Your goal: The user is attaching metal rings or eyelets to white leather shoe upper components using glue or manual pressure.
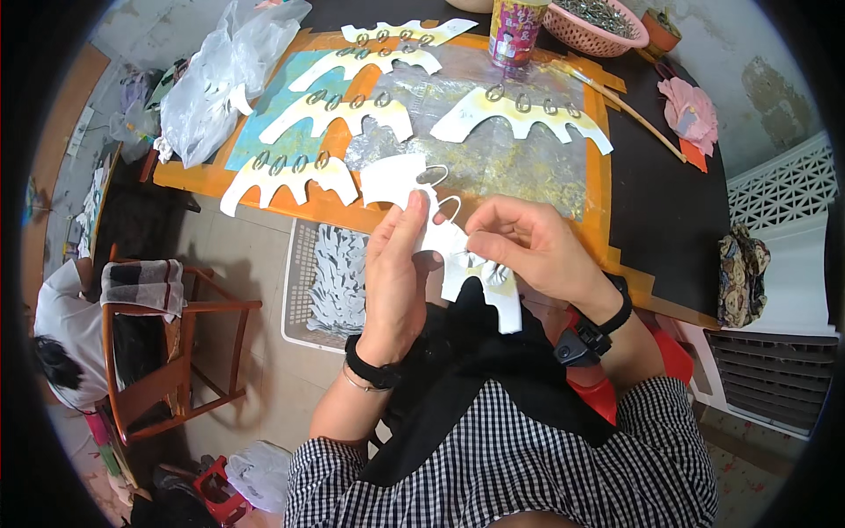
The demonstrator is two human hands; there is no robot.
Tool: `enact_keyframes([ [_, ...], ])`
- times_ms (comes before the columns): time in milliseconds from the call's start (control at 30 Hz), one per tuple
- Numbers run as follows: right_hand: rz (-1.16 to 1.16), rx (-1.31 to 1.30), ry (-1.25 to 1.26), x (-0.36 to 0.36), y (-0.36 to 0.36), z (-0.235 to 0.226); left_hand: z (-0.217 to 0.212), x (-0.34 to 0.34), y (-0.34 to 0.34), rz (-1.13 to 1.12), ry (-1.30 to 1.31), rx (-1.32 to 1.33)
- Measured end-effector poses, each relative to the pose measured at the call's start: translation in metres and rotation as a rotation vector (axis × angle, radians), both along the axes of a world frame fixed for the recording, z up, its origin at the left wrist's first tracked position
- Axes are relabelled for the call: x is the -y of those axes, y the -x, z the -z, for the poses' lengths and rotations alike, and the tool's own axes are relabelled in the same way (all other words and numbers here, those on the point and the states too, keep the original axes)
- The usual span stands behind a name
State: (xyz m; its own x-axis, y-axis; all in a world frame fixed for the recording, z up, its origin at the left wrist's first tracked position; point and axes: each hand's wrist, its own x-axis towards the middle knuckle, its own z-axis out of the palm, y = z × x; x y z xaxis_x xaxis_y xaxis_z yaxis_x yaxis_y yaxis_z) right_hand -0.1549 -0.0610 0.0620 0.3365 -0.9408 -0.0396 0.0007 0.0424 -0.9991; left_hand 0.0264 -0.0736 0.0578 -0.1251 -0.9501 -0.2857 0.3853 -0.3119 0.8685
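Observation:
Near the table's front edge, a white scalloped piece (508, 308) hangs between my hands, with metal oval rings (433, 175) looped along one side. My left hand (396, 264) is closed on its middle, the thumb lying on top. My right hand (541, 251) is closed in a pinch at its edge beside the rings; the fingers hide what is right at their tips. Just past my left hand lies a similar white piece (286, 183), yellowed along its ringed edge. Several more lie farther back, among them a ringed piece (466, 119) on the right.
Orange tape edges the stained table covering (519, 185). A brush (647, 123), a purple cup (515, 35) and a pink basket (554, 19) of metal parts are at the back right. Below stand a white crate (297, 273) of grey-white pieces and a wooden chair (150, 378); a person sits beyond.

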Motion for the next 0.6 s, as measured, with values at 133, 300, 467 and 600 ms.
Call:
enact_keyframes([
  [133,0.083,-0.013,0.062,0.0,-0.002,0.0,0.004,0.002,0.002,0.054,-0.022,-0.08],
  [300,0.121,0.025,0.137,-0.002,-0.012,-0.002,0.007,-0.015,-0.005,0.134,-0.211,-0.415],
  [467,0.149,0.022,0.169,-0.002,-0.006,-0.008,0.015,-0.017,-0.018,0.321,-0.058,-0.763],
  [600,0.143,-0.033,0.124,0.001,-0.003,-0.011,0.034,-0.012,-0.021,0.243,0.198,0.008],
])
